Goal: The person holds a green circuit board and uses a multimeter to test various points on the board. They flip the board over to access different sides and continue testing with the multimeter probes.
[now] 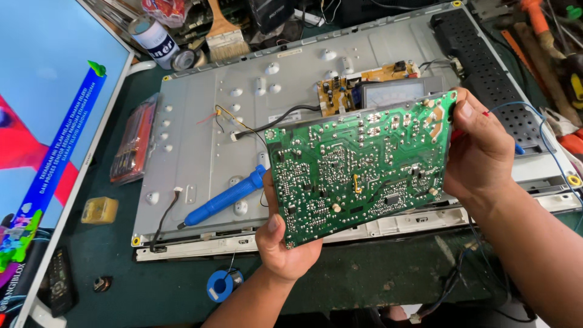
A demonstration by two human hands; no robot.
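Observation:
Both my hands hold up a green circuit board (358, 167), solder side facing me, over the grey metal back panel (200, 140) of an opened flat screen. My left hand (285, 243) grips the board's lower left corner, thumb on its face. The board's right edge is clasped by my right hand (480, 152). A blue desoldering pump (228, 197) lies on the panel just left of the board. Behind the board, a small tan circuit board (370, 79) and an analogue meter (395, 92) show on the panel.
A lit screen (42, 121) stands at the left. A red-handled tool set (130, 143), a yellow box (100, 209), a blue solder spool (223, 284) and a black remote (61, 279) lie on the green bench. A brush (225, 36) and a can (155, 36) sit at the back.

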